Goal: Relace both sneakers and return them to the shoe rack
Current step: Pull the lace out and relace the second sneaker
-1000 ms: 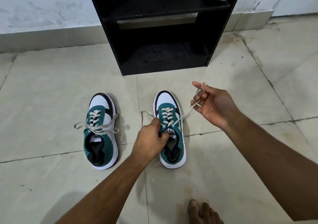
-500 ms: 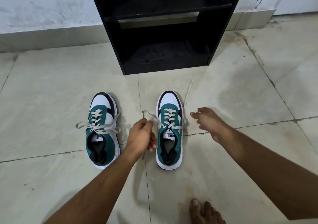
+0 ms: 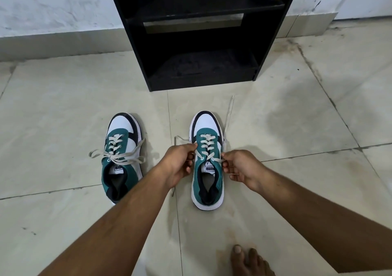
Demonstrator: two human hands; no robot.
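Observation:
Two green, white and black sneakers stand on the tiled floor, toes toward the rack. The left sneaker point(image 3: 122, 154) has its beige lace ends spread loose across the tongue. The right sneaker point(image 3: 207, 165) is laced up to the top eyelets. My left hand point(image 3: 178, 165) pinches the left lace end at that shoe's left side. My right hand point(image 3: 239, 167) pinches the right lace end point(image 3: 229, 114) at its right side, and that end trails forward across the floor. The black shoe rack point(image 3: 201, 31) stands open-fronted just beyond the shoes.
A white wall with a tiled skirting point(image 3: 59, 42) runs behind the rack. A bare foot point(image 3: 248, 261) rests on the floor at the bottom right. Beige floor tiles point(image 3: 53, 106) surround both shoes.
My right hand came down from holding the lace raised and now grips it beside the top eyelet. My left hand moved back to the shoe's left side and took hold of the other end.

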